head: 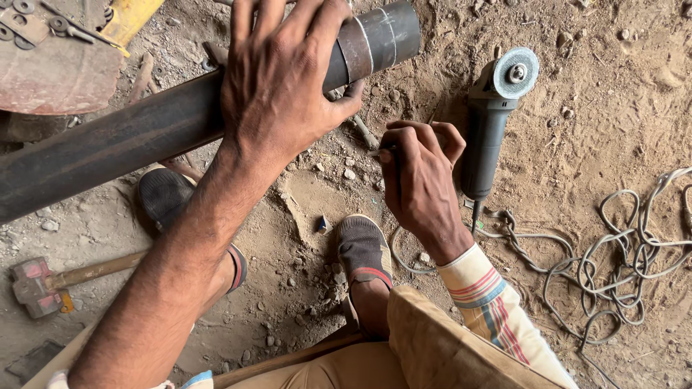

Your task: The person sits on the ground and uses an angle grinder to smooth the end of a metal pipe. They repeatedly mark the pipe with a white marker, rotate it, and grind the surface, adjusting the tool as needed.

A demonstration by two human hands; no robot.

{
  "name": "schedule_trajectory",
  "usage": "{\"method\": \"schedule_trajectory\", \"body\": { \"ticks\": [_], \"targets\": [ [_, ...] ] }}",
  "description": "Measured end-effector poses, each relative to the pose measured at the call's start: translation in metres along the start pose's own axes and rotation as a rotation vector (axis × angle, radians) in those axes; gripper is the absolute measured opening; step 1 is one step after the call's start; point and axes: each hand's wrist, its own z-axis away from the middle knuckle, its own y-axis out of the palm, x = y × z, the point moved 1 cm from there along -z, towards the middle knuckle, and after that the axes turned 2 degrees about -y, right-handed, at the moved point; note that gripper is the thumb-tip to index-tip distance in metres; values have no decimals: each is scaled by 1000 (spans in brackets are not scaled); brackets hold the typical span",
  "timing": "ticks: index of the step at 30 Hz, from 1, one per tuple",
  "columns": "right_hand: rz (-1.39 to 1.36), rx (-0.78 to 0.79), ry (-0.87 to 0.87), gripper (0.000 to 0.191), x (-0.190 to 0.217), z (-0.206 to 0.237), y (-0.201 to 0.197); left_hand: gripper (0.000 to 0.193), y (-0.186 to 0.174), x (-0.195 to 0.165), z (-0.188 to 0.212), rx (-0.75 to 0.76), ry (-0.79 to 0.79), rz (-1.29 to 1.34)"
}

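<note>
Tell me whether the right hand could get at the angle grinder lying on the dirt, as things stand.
Probably yes. The right hand is right beside the angle grinder, with only bare dirt between, though its fingers are pinching a small thin object that I cannot identify.

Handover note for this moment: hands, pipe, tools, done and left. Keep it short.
Left hand: palm down, gripping the dark pipe beside its metal sleeve.
Right hand: pinching a small thin tool, tip close under the pipe; its kind is too small to tell.
Angle grinder lies on the dirt, untouched, cable loose. Hammer lies to the left.
Done: pipe steadied. Left: grinder not yet picked up.
</note>
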Motion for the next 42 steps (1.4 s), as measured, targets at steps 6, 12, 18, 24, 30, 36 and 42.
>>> {"method": "schedule_trajectory", "body": {
  "ticks": [6,12,18,24,30,36,42],
  "targets": [
    [6,0,42,10,-1,5,0,73,-1,-2,-1,-3,5,-10],
    [7,14,60,10,0,7,1,69,-4,-2,-2,9,6,-16],
    [-5,16,54,10,0,6,0,70,-6,-2,-2,-3,6,-8],
    [1,4,59,10,0,7,0,67,1,0,-2,-1,9,2],
    [5,-8,68,12,-2,9,-4,70,4,1,-1,-21,-1,0],
    [30,-37,101,15,-7,11,-7,65,2,-1,-3,-14,-13,23],
    [28,-91,125,14,-10,14,-7,67,4,-2,-4,-5,-56,40]
  ]
}}
